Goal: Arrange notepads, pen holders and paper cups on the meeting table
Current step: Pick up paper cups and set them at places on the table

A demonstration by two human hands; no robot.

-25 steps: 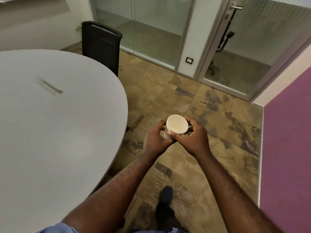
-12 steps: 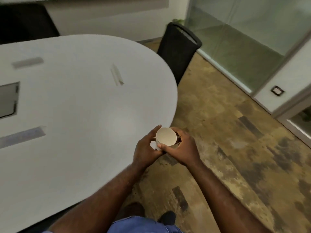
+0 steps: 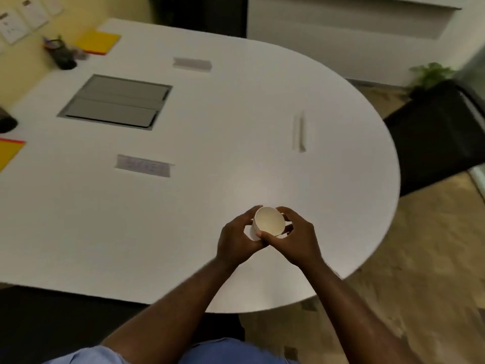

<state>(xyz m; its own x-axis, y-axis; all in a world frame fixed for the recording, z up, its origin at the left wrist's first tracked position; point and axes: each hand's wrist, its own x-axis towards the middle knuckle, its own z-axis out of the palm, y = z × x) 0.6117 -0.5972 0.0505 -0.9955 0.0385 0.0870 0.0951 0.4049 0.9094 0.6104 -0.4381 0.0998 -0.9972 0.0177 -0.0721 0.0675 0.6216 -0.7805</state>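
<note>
I hold a white paper cup [image 3: 269,220], mouth up, above the near rounded end of the white meeting table [image 3: 183,211]. My left hand [image 3: 236,239] wraps its left side and my right hand [image 3: 298,239] grips its right side and front rim. A yellow notepad [image 3: 97,41] lies at the far left of the table, beside a black pen holder [image 3: 61,55] with pens in it. Another yellow notepad [image 3: 8,153] shows at the left edge. Three name cards [image 3: 143,166] [image 3: 192,63] [image 3: 299,132] stand on the tabletop.
A grey cable hatch [image 3: 115,101] is set into the table's middle. A black chair [image 3: 441,135] stands at the table's right end, with a green plant [image 3: 430,73] behind it. A dark object [image 3: 6,122] sits at the left edge. Patterned floor lies to the right.
The view has swung left from the glass doors to the table. Both hands, still holding the cup, have gone from over the floor to over the tabletop.
</note>
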